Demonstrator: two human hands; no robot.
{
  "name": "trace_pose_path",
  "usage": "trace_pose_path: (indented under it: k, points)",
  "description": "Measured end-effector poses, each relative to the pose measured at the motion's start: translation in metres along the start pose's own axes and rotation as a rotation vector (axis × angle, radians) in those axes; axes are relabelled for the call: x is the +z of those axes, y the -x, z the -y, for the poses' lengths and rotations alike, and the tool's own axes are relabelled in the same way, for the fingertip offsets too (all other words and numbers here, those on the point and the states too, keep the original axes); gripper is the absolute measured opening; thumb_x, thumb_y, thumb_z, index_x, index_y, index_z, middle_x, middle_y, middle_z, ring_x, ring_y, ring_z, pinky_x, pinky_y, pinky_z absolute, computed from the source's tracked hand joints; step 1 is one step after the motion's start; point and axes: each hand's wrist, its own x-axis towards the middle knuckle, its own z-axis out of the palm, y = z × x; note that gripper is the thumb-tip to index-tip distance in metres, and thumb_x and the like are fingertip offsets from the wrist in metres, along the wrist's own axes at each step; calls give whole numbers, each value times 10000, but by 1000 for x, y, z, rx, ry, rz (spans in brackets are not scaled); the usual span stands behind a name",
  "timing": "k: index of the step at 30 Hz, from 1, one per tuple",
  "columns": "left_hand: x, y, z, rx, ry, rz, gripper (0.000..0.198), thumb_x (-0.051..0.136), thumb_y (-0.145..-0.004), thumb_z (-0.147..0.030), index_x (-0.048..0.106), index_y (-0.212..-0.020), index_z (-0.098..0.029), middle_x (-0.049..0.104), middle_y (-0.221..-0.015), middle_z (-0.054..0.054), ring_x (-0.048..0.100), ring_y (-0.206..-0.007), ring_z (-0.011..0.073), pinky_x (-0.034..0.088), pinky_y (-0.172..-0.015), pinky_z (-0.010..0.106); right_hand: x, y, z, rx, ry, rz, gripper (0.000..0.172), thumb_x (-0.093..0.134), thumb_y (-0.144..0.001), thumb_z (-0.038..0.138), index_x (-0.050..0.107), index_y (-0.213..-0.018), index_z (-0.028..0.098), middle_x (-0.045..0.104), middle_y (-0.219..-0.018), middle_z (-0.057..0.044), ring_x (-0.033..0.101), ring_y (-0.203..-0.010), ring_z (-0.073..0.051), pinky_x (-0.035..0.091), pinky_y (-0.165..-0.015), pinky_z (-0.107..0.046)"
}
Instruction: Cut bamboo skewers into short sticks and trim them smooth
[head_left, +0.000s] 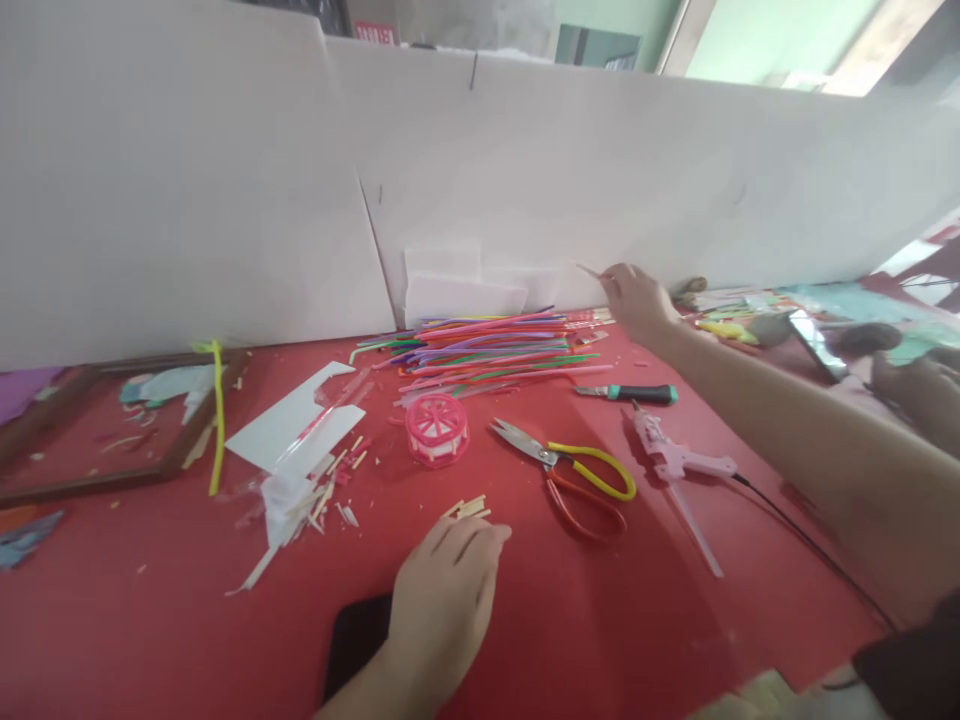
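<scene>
My right hand (pixel 636 298) is stretched forward to the white board, its fingers pinching a thin pale stick (pixel 587 270) that points left. My left hand (pixel 448 590) rests palm down on the red table, fingers loosely bent and their tips partly hidden. Just beyond its fingers lie several short wooden stick pieces (pixel 471 507). A pink-and-white wheel-like piece (pixel 437 430) stands farther back. Scissors (pixel 551 458) with one yellow and one red handle lie open to its right. A bundle of coloured pipe cleaners (pixel 487 350) lies below the board.
A utility knife (pixel 637 394) and a pink glue gun (pixel 667 448) with a cord lie at right. Cut white card (pixel 262 430), scraps and a brown frame (pixel 90 485) are at left. A dark phone (pixel 356 640) sits by my left wrist. Another person's hand (pixel 919 385) is at far right.
</scene>
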Motion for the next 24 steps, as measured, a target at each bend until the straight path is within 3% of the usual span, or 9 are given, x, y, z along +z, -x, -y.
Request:
trace_pose_path:
  k: [2, 5, 8, 10, 15, 24]
  points:
    - [1, 2, -2, 39, -123, 27, 251, 526, -855, -69, 676, -1012, -195, 753, -897, 52, 697, -785, 259, 588, -729, 409, 8, 40, 26, 14, -212, -15, 293, 362, -991, 416, 488, -1167, 217, 624, -946, -63, 601, -883, -202, 454, -746, -302]
    - [2, 3, -4, 33, -243, 60, 253, 561, -815, -45, 692, -968, -197, 748, -917, 59, 684, -800, 271, 582, -670, 386, 27, 113, 68, 24, -559, 51, 268, 280, -985, 512, 401, -1082, 293, 570, -732, 29, 545, -566, -144, 452, -562, -270]
    - [3, 3, -4, 38, -292, 68, 275, 577, -803, -31, 695, -985, -199, 741, -977, 71, 672, -844, 275, 579, -685, 381, 42, 177, 102, -8, -846, 136, 179, 342, -977, 477, 375, -977, 301, 582, -736, 36, 591, -604, -148, 505, -604, -298]
    - [3, 3, -4, 43, -297, 74, 282, 583, -810, -38, 689, -1022, -190, 733, -987, 82, 660, -832, 279, 582, -684, 396, 48, 202, 117, -30, -984, 173, 164, 370, -978, 458, 383, -948, 298, 600, -741, 29, 605, -627, -157, 519, -627, -324]
    - [1, 3, -4, 7, -190, 110, 257, 569, -842, -69, 678, -1051, -172, 706, -1010, 98, 633, -865, 284, 581, -758, 440, 53, 217, 123, -33, -1118, 205, 148, 439, -981, 422, 418, -912, 293, 648, -775, 19, 626, -711, -166, 510, -658, -336]
    - [-5, -2, -6, -96, 60, 28, 199, 521, -886, -118, 663, -1010, -183, 680, -1061, 107, 628, -945, 281, 533, -853, 468, 63, 234, 103, 7, -1004, 282, 186, 469, -969, 435, 469, -868, 279, 690, -822, -13, 653, -750, -187, 545, -691, -373]
